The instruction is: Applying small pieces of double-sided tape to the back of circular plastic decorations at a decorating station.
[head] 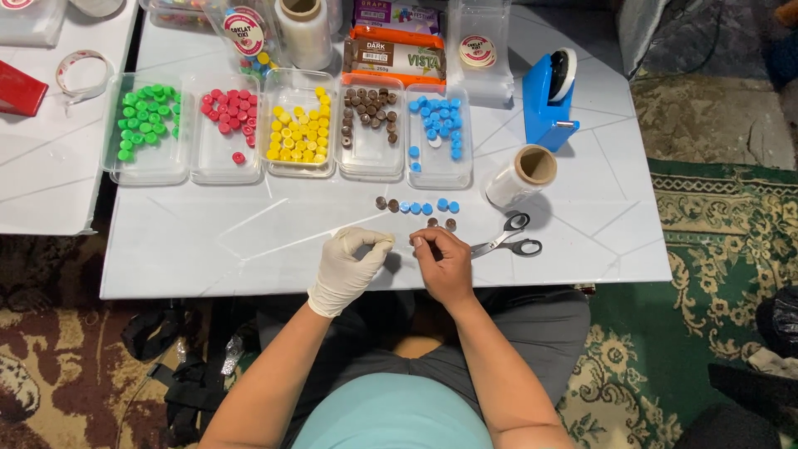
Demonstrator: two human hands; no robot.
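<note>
I see a white table [208, 241] with a faint pattern of thin lines. Along its far side I count five clear plastic trays side by side: green caps [146, 113], red caps [230, 108], yellow caps [301, 133], brown pieces [369, 108], blue caps [438, 120]. Nearer me lies a short row of loose brown and blue pieces [416, 207]. To the right sit scissors [509, 239], a roll of clear film [521, 175] and a blue tape dispenser [549, 96].

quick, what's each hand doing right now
left hand: gloved, fingers pinched together, contents cannot be told
right hand: bare, fingers curled at small brown pieces
</note>
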